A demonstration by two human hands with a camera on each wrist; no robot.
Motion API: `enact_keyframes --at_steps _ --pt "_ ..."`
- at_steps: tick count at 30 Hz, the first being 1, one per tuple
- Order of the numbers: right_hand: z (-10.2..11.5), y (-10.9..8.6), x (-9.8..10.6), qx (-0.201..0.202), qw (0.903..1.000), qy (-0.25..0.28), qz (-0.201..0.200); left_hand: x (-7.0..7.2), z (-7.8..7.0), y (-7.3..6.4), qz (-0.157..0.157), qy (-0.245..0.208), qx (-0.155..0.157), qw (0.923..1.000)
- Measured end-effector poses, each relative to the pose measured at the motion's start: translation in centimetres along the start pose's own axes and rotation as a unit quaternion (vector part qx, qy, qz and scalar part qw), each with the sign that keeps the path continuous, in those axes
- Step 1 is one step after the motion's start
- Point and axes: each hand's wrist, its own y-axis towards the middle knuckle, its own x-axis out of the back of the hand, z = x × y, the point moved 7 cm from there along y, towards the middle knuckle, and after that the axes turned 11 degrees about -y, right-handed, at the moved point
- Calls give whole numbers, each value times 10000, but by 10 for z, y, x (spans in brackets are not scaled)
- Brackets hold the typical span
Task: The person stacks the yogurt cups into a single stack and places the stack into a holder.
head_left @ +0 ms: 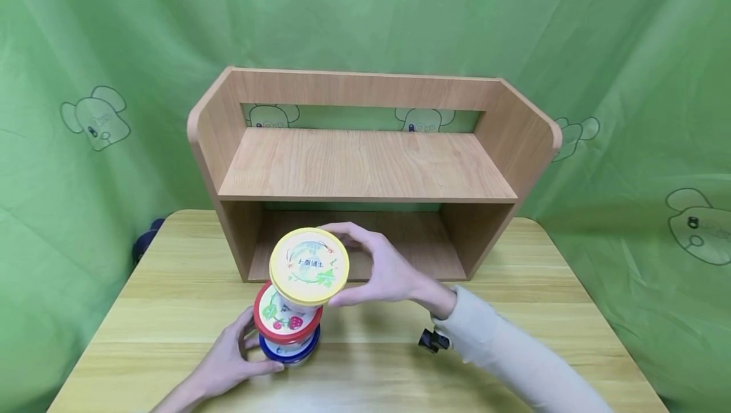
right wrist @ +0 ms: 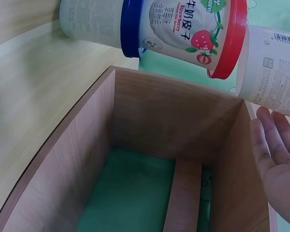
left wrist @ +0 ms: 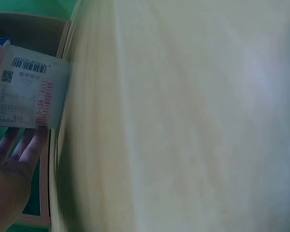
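Three lidded paper tubs stand one above another left of centre in the head view. At the bottom is the blue-lidded tub (head_left: 288, 351), its barcode side showing in the left wrist view. My left hand (head_left: 231, 357) holds it, thumb near the lid. On it sits the red-lidded tub (right wrist: 188, 29) with strawberry pictures. The yellow-lidded tub (head_left: 309, 266) is at the top, gripped at its side by my right hand (head_left: 379, 270). In the right wrist view its base lies close against the red lid, slightly off line; I cannot tell if its weight rests there.
Behind the tubs stands a two-level wooden shelf (head_left: 368, 162) with side panels and a back rail. It rests on a light wooden table (head_left: 514, 311). Green curtain (head_left: 365, 13) surrounds the back and sides. A dark object (head_left: 147, 240) shows past the table's left edge.
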Motion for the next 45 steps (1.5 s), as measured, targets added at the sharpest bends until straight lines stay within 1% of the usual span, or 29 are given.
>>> enact_keyframes --at_steps 7,13,18,31,39,45 --pt "3 4 -8 135 9998 98 105 1 1 -1 -92 32 105 9999" --pt "4 7 -13 171 9997 82 142 1 0 -2 -103 101 32 9999" --pt "4 9 -17 169 9997 62 179 1 0 -1 -79 99 -6 9999" --pt "5 14 -25 95 9994 71 320 1 1 -1 -25 48 194 9998" --pt "2 16 -27 71 9991 159 383 1 -1 0 -57 89 134 9999" --pt "0 16 -28 40 9989 219 411 0 -1 0 -59 56 162 9998"
